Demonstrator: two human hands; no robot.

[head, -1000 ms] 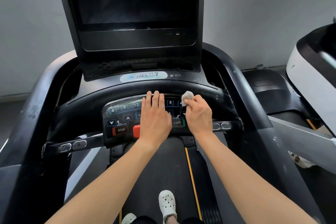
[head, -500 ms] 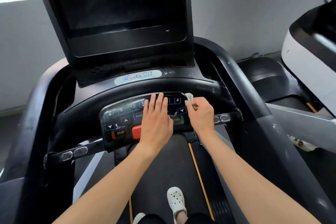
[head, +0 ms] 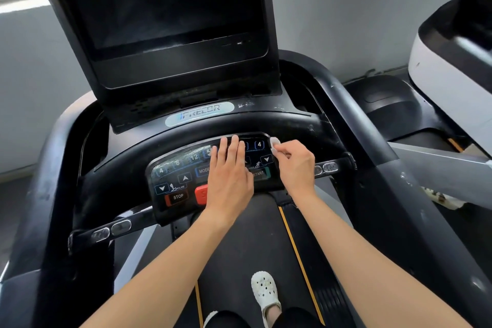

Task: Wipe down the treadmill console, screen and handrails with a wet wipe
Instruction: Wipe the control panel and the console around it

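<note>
Two bare hands rest on the treadmill's control panel [head: 186, 181], the glossy black keypad set in the curved front of the console [head: 266, 122]. The left hand [head: 230, 176] lies flat on the middle of the panel, palm down, fingers straight and close together, gripping nothing; it covers part of the row of number keys and the red button [head: 200, 193] beside the STOP key [head: 177, 197]. The right hand [head: 296, 165] is at the panel's right edge, its fingers curled and pinched on a small crumpled white wet wipe [head: 274, 142], which peeks out past the fingertips and presses against the upper right corner of the panel, just right of the key marked 4 [head: 259, 144]. The START key [head: 258, 173] shows between the two hands. Above the panel a silver brand badge [head: 199, 114] sits at the foot of the tall dark screen [head: 170, 8], which is switched off and shows faint dusty streaks near its lower edge. The black right handrail [head: 354, 114] curves down past the right wrist, scuffed with pale marks, and the left handrail [head: 53, 168] runs down the other side. Below the arms, a white perforated clog [head: 265, 291] stands on the black running belt [head: 239, 247], beside a yellow stripe. Another machine [head: 450, 72], white and black, stands to the right.
</note>
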